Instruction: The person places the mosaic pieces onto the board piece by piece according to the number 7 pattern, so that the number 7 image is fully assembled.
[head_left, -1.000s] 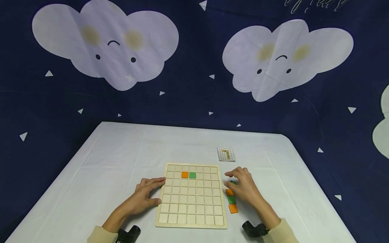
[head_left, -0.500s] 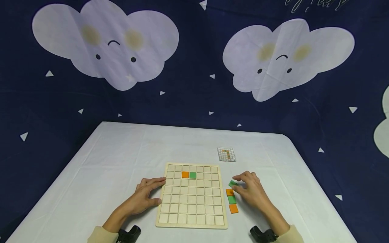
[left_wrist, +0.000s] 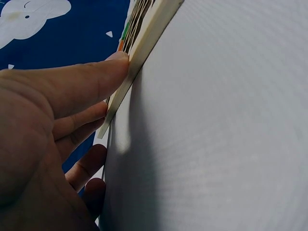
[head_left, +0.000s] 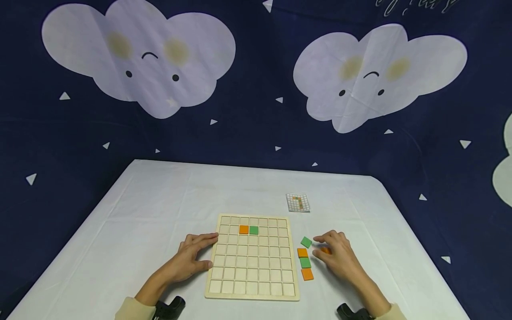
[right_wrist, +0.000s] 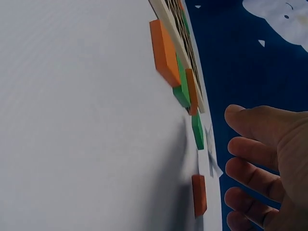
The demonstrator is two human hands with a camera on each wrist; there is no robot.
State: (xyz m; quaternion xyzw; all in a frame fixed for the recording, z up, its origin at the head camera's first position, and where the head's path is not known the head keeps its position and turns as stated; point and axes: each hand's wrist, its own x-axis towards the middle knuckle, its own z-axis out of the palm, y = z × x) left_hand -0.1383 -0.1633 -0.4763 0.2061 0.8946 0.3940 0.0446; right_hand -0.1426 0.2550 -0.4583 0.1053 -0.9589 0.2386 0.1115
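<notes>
A wooden grid board point(head_left: 252, 298) lies on the table, with an orange tile point(head_left: 243, 230) and a green tile point(head_left: 254, 230) side by side in its second row from the far edge. My left hand point(head_left: 186, 262) touches the board's left edge with fingers extended; in the left wrist view the thumb point(left_wrist: 103, 79) rests against that edge. My right hand point(head_left: 338, 254) hovers right of the board, fingers bent and apart, above a loose orange tile point(head_left: 326, 250) that it partly hides. The right wrist view shows this orange tile point(right_wrist: 198, 196) on the table, apart from the fingertips.
Along the board's right side lie a turned green tile point(head_left: 306, 242), an orange tile point(head_left: 302, 253), a green tile point(head_left: 305, 262) and a nearer orange tile point(head_left: 307, 274). A printed grid card point(head_left: 298, 203) lies beyond the board. A dark blue cloud-patterned backdrop point(head_left: 256, 133) hangs behind the table.
My right hand has moved right and slightly nearer me, uncovering the green tile at the row's far end. An orange tile now shows beneath it. My left hand and the board have stayed put.
</notes>
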